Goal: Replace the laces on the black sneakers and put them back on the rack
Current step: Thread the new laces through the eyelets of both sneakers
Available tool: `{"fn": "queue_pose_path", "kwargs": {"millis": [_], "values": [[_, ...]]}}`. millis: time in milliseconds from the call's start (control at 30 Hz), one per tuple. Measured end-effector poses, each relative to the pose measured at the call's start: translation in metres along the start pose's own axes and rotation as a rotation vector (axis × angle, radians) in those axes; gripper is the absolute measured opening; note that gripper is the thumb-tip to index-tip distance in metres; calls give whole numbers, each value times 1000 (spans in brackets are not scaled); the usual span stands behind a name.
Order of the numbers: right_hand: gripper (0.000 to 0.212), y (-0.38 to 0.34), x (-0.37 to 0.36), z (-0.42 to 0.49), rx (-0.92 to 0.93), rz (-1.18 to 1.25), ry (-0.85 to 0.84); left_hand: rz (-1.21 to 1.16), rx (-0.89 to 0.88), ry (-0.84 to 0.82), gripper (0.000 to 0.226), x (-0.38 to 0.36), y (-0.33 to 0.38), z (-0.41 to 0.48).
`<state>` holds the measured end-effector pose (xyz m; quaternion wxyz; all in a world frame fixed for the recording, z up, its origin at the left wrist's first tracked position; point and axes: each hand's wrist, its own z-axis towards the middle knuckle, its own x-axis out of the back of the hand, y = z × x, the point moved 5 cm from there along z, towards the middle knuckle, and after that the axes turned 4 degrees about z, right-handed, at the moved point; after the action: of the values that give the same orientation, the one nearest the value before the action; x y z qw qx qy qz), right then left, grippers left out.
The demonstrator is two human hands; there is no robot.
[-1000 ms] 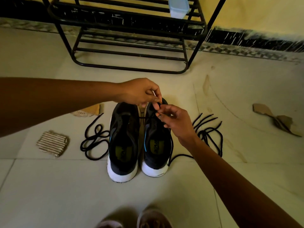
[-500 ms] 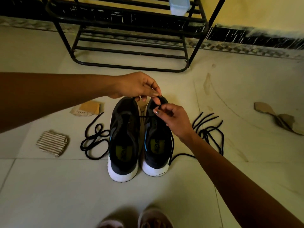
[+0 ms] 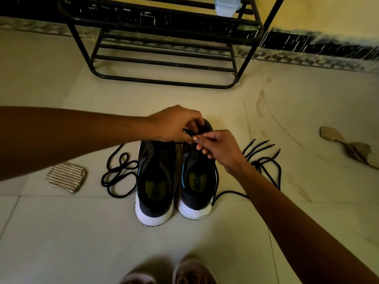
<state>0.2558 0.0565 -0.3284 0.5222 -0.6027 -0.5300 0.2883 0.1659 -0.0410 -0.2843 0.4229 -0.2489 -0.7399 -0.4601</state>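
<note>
Now, left hand (image 3: 174, 125): clamped on the lace (image 3: 215, 179) above the right sneaker (image 3: 195, 181) toe.
Right hand (image 3: 222, 150): pinching that lace too; its tip hidden between fingertips.
Black sneakers (image 3: 155, 181): side by side on floor, near side of rack (image 3: 164, 48).

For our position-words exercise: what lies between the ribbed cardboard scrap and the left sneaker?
A loose black lace, coiled on the floor tiles between the ribbed cardboard scrap and the left sneaker; the head view shows it.
</note>
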Motion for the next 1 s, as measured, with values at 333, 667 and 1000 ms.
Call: {"fn": "queue_pose_path", "kwargs": {"millis": [333, 667, 1000], "values": [[20, 28, 10, -7, -93, -251, 53, -163, 122, 90, 12, -11, -26, -3], [31, 46, -11, -5, -210, -69, 188, -179, 232, 133, 21, -36, -23, 0], [14, 45, -14, -10, -266, 197, 140, -265, 214, 107, 11, -49, -24, 4]]}}
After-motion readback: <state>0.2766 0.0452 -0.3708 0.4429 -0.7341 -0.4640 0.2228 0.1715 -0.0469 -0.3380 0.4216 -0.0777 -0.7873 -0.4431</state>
